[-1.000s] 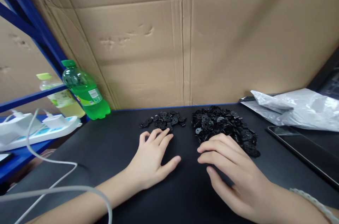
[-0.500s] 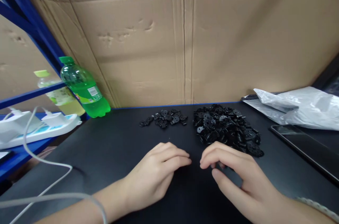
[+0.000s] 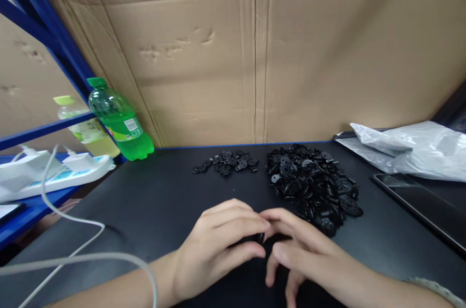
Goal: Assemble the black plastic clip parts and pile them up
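Near the front of the black table my left hand is curled round a small black part, which shows between its thumb and fingers. My right hand meets it from the right, its index fingertip touching the left fingertips and its lower fingers spread downward. Whether the right hand also grips the part is hard to see. Beyond the right hand lies a large heap of black round parts. A smaller group of similar parts lies further left, near the cardboard wall.
A green bottle and a yellowish bottle lean by the blue rack at left. Beside them is a white power strip with a looping cable. At right are a dark tablet and a silvery plastic bag.
My hands have come together, closing the gap between them. The right hand has moved left and down, away from the heap. A black part now shows at my left fingers.
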`<state>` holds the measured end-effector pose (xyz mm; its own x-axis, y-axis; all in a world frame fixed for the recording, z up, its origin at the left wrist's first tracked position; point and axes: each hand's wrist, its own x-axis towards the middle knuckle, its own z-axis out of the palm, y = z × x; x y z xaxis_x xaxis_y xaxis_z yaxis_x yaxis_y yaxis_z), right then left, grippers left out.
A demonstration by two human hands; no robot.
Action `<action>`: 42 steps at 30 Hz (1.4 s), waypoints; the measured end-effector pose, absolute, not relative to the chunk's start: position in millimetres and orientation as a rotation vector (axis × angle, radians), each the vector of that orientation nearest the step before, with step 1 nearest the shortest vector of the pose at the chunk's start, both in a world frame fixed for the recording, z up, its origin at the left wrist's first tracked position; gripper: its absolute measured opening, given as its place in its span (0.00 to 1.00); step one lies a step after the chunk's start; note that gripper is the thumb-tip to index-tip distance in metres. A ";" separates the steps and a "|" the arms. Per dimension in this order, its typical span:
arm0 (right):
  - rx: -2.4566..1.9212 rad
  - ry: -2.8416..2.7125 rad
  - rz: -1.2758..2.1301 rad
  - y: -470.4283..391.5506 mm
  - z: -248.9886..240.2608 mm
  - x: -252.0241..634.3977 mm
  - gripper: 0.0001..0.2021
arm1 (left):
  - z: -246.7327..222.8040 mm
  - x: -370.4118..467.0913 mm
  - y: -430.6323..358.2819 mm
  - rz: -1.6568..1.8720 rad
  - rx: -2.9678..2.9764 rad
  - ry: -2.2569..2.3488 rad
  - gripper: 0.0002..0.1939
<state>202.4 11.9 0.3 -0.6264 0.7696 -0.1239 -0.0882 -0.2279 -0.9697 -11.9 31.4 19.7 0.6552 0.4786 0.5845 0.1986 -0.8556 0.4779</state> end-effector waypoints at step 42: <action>-0.691 -1.665 2.065 12.9 6.0 198.9 0.12 | 11.5 9.4 3.8 1.252 1.958 0.723 0.18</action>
